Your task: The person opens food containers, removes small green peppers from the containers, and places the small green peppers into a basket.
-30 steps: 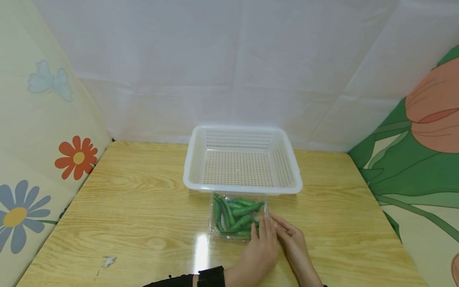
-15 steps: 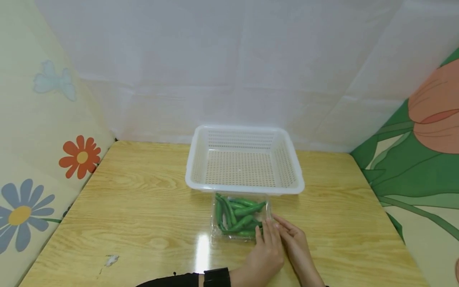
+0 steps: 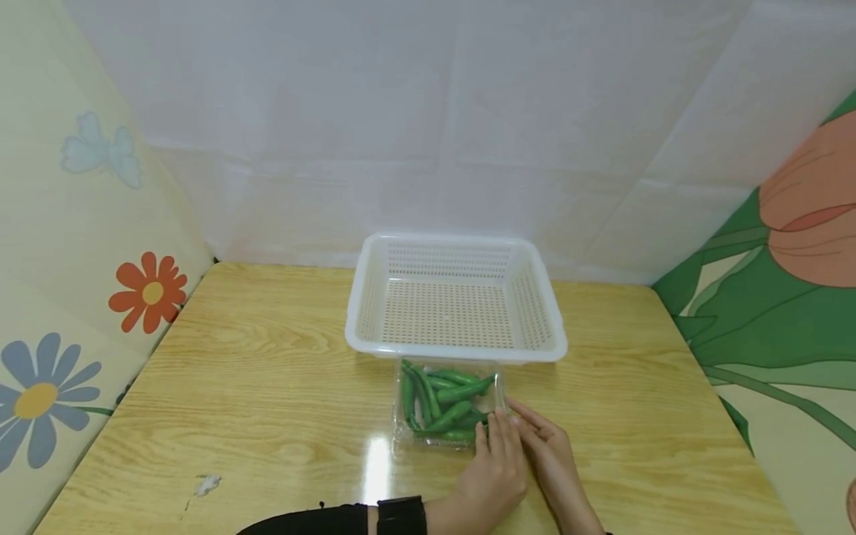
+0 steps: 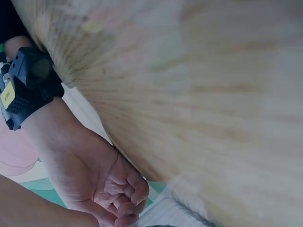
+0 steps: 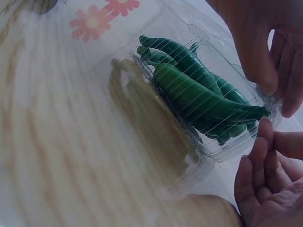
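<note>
A clear plastic box of green chili peppers stands on the table, just in front of a white basket. My left hand reaches over the near right corner of the box, its thumb and fingers gripping the edge. Close beside it, my right hand pinches that same right edge from outside. The right wrist view shows the chili peppers through the clear plastic, with fingertips at one end. In the left wrist view my right hand turns its palm to the camera, fingers curled.
The white perforated basket sits behind the box near the back wall. Wood-grain table extends to both sides. White cloth hangs behind, and flower-printed panels stand at the sides. A small worn patch marks the table's left front.
My left hand has drawn back slightly along the box's right edge. The right hand keeps its place at that edge. The whole head view has shifted a little.
</note>
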Motion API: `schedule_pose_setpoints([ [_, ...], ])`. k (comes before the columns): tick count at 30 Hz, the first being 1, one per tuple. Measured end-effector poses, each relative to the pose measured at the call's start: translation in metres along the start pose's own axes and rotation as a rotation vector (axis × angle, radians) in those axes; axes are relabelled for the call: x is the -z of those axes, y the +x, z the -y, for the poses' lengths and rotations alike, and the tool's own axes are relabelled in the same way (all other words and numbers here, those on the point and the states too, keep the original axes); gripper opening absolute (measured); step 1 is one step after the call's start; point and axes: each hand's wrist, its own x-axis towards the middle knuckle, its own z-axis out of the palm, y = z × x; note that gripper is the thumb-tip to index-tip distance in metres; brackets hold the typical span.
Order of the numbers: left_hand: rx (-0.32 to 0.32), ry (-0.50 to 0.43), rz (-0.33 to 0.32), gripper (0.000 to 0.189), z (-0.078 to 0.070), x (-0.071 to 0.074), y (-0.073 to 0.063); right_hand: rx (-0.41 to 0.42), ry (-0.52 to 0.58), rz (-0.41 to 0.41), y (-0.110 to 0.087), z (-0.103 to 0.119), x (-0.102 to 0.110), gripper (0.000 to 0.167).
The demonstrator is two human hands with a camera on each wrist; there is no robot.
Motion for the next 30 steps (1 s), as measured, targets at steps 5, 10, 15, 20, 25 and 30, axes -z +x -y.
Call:
schedule_pose_setpoints([
  [5,-0.026,0.023,-0.021,0.048,0.004,-0.001,-0.001,0.000,0.003,-0.002,0.000,0.000,-0.001,0.038],
  [10,-0.043,0.021,-0.032,0.048,0.009,0.002,0.000,-0.016,-0.024,0.003,0.001,0.001,-0.001,0.042],
  [15,-0.028,0.000,-0.022,0.049,0.010,0.005,0.000,-0.041,-0.045,0.000,0.001,0.003,-0.001,0.043],
  [20,-0.012,-0.018,0.022,0.044,0.010,0.008,0.001,-0.041,-0.029,-0.004,0.002,0.003,-0.001,0.042],
  [25,0.011,-0.046,0.067,0.042,0.009,0.009,0.002,-0.033,-0.015,-0.018,0.002,0.002,-0.001,0.039],
  [30,0.037,-0.079,0.124,0.044,0.013,0.014,0.001,-0.037,0.002,-0.032,0.001,0.001,-0.001,0.032],
])
